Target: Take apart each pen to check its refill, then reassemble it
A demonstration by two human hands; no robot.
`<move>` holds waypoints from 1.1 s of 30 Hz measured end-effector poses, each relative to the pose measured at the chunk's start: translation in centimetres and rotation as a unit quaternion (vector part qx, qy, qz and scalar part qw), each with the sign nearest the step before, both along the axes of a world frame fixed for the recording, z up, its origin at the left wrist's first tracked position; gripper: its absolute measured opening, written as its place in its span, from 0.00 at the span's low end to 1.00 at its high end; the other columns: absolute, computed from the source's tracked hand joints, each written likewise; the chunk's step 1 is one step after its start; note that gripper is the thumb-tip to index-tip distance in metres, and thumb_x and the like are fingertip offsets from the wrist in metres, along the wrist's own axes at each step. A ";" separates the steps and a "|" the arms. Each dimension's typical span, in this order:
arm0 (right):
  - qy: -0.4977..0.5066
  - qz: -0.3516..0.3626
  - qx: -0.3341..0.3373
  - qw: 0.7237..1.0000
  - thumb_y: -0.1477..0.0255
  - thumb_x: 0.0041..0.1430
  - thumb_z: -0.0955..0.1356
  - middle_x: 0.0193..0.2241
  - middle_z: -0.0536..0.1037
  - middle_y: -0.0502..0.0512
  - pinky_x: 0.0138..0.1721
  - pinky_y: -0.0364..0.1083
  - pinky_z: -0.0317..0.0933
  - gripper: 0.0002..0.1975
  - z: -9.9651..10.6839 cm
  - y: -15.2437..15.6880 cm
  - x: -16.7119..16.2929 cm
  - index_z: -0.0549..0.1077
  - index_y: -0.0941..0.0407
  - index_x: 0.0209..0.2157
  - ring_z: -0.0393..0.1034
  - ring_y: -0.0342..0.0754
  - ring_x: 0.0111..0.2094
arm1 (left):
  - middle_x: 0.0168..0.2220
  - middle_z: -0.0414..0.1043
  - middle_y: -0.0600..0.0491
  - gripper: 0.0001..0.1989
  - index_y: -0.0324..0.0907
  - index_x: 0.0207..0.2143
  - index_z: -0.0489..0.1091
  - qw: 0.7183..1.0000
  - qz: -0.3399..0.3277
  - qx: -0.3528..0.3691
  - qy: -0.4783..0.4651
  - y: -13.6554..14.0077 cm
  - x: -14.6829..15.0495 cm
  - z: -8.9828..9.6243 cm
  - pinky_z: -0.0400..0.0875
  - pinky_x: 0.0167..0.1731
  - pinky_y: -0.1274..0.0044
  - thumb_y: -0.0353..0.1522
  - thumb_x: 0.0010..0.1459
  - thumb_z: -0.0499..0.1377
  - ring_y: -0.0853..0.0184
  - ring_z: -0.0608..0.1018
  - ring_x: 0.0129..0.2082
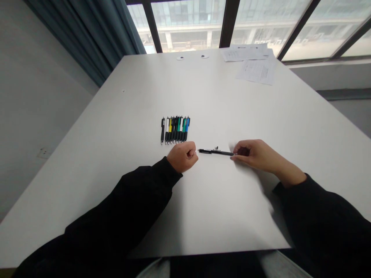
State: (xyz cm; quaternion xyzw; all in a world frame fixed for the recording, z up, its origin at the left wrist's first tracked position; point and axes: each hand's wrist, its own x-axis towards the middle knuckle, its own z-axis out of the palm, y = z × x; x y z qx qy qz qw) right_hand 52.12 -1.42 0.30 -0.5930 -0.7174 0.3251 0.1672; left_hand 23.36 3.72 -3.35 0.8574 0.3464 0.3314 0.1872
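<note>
A black click pen (220, 152) lies roughly sideways in front of me, its clip end toward the left. My right hand (252, 154) pinches the pen's right end between thumb and forefinger. Just beyond the pen's middle sit a few tiny dark and pale parts (216, 148), too small to name. My left hand (183, 156) is curled into a fist close to the pen's clip end; whatever it may hold is hidden. Right behind that fist, a row of several click pens (174, 129) stretches side by side, in black, white, yellow, green and blue.
All of this is on a wide white table (139, 92). Printed papers (256, 65) lie at its far right, with two white oval pieces (180, 58) by the back edge. Windows and a dark blue curtain (87, 31) stand behind the table.
</note>
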 end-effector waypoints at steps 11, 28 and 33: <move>0.002 0.009 0.012 1.000 0.64 0.54 0.71 0.22 0.75 0.50 0.28 0.45 0.60 0.09 -0.1 0.0 0.0 0.74 0.55 0.32 0.67 0.45 0.24 | 0.19 0.59 0.62 0.08 0.43 0.26 0.60 0.999 -0.008 -0.035 -0.027 -0.2 0.1 0.0 0.58 0.21 0.80 0.25 0.52 0.58 0.75 0.62 0.18; 0.006 0.045 0.089 0.995 0.68 0.57 0.69 0.24 0.73 0.50 0.28 0.44 0.57 0.06 -0.7 0.1 0.2 0.75 0.56 0.34 0.64 0.43 0.24 | 0.39 0.70 0.50 0.07 0.38 0.39 0.75 0.997 -0.041 -0.041 0.043 0.3 -0.2 -0.5 0.69 0.34 0.76 0.31 0.60 0.61 0.71 0.69 0.28; 0.134 0.023 0.083 0.987 0.66 0.59 0.71 0.24 0.71 0.49 0.26 0.43 0.57 0.08 -0.3 -0.3 -0.2 0.72 0.56 0.33 0.62 0.43 0.24 | 0.39 0.70 0.48 0.07 0.38 0.39 0.74 0.996 -0.066 -0.031 0.055 0.3 -0.1 -0.2 0.70 0.41 0.73 0.33 0.63 0.58 0.66 0.73 0.37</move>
